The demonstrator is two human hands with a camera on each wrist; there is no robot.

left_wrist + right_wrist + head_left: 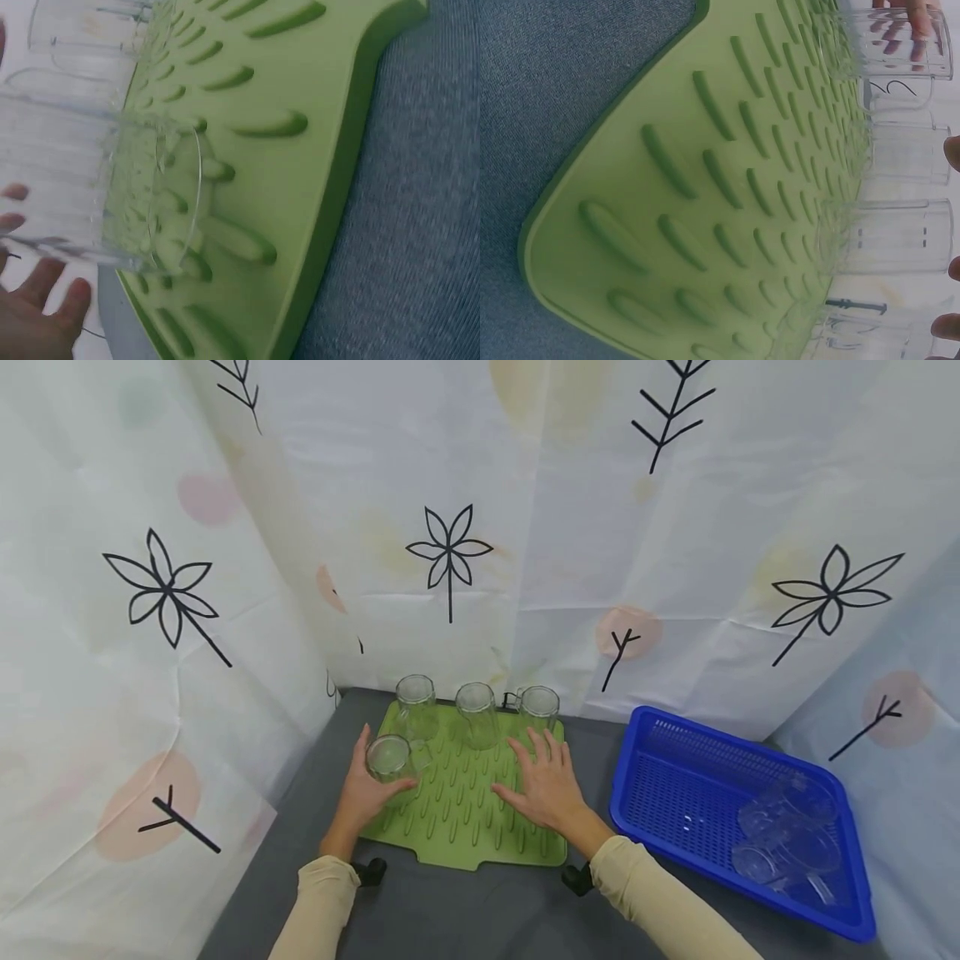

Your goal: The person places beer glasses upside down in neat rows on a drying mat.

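Note:
A clear glass mug stands at the left front of a green ridged drying mat. My left hand is spread around this mug, thumb on the near side and fingers along its left. In the left wrist view a gap shows between the fingertips and the mug's wall. Along the mat's back edge stand a left mug, a middle mug and a right mug. Above the mat's right part, my right hand holds nothing, fingers spread toward the right mug.
A blue plastic basket stands on the right with several clear glasses lying in its right end. The mat lies on a grey tabletop. A patterned white curtain hangs close behind and at both sides.

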